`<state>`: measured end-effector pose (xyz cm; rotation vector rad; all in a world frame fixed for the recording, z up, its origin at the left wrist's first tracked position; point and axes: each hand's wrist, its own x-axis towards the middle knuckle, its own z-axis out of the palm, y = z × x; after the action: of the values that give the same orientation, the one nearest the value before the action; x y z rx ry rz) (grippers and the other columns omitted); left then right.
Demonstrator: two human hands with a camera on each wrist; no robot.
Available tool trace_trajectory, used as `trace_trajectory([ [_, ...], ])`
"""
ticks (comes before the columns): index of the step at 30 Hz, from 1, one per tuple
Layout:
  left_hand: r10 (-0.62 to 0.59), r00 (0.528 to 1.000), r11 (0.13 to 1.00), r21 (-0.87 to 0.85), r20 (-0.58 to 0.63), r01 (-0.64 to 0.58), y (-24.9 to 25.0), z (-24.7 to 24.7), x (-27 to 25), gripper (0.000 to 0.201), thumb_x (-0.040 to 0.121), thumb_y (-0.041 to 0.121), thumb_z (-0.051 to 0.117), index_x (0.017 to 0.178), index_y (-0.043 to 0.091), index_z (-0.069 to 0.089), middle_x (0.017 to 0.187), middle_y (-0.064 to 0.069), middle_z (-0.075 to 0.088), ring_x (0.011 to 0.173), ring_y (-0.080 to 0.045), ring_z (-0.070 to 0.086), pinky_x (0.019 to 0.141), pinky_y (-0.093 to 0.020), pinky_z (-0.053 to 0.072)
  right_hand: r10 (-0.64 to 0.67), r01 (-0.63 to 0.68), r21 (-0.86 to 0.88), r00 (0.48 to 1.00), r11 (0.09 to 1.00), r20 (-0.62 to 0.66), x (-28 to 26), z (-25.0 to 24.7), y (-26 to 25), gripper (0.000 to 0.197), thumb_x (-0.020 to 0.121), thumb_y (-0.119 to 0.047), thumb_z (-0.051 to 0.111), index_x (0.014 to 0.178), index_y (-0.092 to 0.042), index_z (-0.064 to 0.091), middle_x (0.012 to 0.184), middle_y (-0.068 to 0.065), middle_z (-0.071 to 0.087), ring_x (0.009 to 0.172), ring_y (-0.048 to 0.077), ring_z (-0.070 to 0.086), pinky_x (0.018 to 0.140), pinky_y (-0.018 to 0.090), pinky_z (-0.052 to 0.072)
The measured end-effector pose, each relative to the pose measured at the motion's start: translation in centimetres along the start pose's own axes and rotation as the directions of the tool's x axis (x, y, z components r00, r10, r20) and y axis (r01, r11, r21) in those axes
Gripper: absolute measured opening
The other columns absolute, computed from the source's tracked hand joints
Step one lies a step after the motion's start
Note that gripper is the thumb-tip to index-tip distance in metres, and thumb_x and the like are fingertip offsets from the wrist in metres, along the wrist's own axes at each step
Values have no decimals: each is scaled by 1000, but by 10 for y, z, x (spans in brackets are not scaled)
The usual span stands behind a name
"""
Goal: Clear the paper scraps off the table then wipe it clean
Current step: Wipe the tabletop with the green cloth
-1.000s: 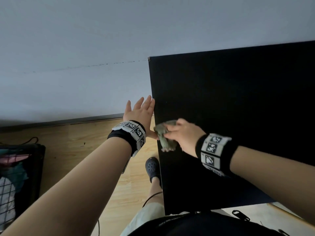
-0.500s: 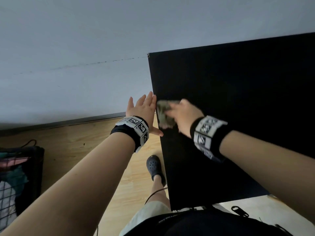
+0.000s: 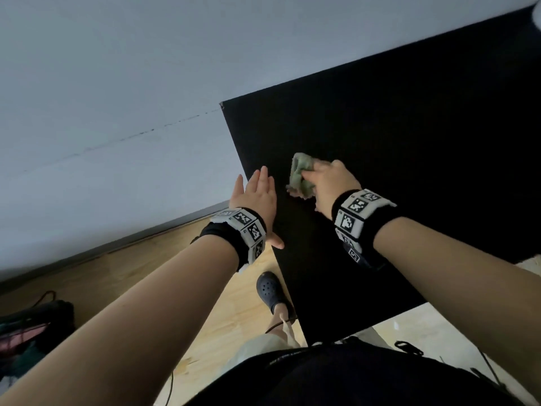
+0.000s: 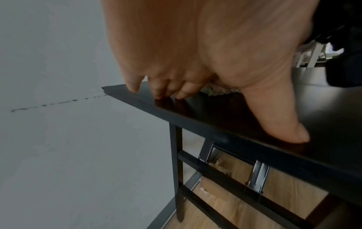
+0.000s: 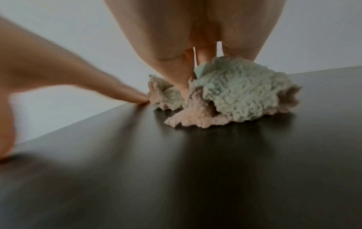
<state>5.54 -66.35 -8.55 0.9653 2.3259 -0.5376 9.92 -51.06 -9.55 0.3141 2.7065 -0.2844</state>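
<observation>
The black table [image 3: 409, 142] fills the right of the head view, and no paper scraps show on its top. My right hand [image 3: 328, 183] grips a crumpled green cloth [image 3: 301, 175] and presses it on the tabletop near the left edge. In the right wrist view the cloth [image 5: 235, 96] is bunched under my fingers on the glossy table [image 5: 176, 170]. My left hand [image 3: 257, 194] lies flat at the table's left edge, just left of the cloth. Its fingertips [image 4: 158, 94] and thumb touch the table [image 4: 254, 108], holding nothing.
A grey wall [image 3: 117, 83] runs behind the table's far left corner. Below lie a wooden floor, my foot in a dark shoe [image 3: 269, 288] beside the table, and a dark basket [image 3: 29, 332] at lower left. The black table frame [image 4: 178, 170] stands under the edge.
My right hand has slid the cloth away from me along the table's left edge, from beside my left wrist to beside its fingertips. The left hand stays at the edge; the view has tilted.
</observation>
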Motion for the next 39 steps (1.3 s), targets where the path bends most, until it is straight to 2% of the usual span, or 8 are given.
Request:
trace_trajectory([
  [7,-39,999,999,26,25,38,7,-5,-2,138,59,72,70,149,4,-9,157,-14,-15,146,-26,-9,117,-48,2,-295,296,8,947,955,129,-66,32,15,57,91,-18,56,143,-31,37,154,-8,26,130,17,30,107,31,36],
  [13,30,998,998,-53,-49,-33,24,-4,-16,128,65,63,73,151,9,-6,158,-9,-12,147,-22,-4,118,-40,4,200,-200,-20,980,980,2,-41,6,114,52,90,-18,56,138,-32,44,148,-1,36,126,26,43,106,38,40],
  [16,51,998,995,-88,-43,-54,43,0,-28,127,65,65,71,151,11,-6,158,-8,-11,147,-22,-4,119,-41,4,252,-252,8,968,968,16,-50,12,109,48,92,-29,49,139,-34,40,144,4,36,118,27,47,101,40,44],
  [22,66,998,997,-38,-14,-66,87,6,-37,136,59,65,75,150,7,-7,157,-11,-16,146,-24,-9,119,-41,3,-273,273,13,958,962,83,-137,50,41,46,96,-22,45,142,-25,39,155,-2,24,132,24,31,110,34,30],
  [25,53,999,999,-12,-3,-53,101,9,-45,135,60,65,75,150,7,-8,157,-11,-16,146,-23,-10,119,-41,3,-329,328,29,936,944,126,-147,57,64,51,94,-20,50,142,-30,39,155,-6,25,133,20,29,111,32,28],
  [29,23,1000,999,-27,-14,-24,115,23,-57,129,65,66,71,150,10,-8,157,-11,-16,146,-25,-9,120,-42,2,-30,29,23,999,999,27,-135,46,135,55,87,-19,61,139,-31,45,151,-3,32,131,22,34,110,29,29],
  [34,-42,999,992,-122,-6,41,124,37,-67,124,68,61,72,151,14,-7,158,-6,-13,147,-23,-5,119,-44,5,323,-315,105,943,943,-76,-135,41,154,45,92,-16,50,136,-26,48,146,-3,40,120,26,40,103,37,39],
  [39,-65,998,993,-101,-16,63,126,36,-70,126,66,64,71,151,15,-7,158,-4,-13,147,-21,-4,118,-46,4,-116,116,16,993,993,0,-177,61,85,42,93,-23,49,135,-27,48,146,-3,39,125,24,37,106,34,33],
])
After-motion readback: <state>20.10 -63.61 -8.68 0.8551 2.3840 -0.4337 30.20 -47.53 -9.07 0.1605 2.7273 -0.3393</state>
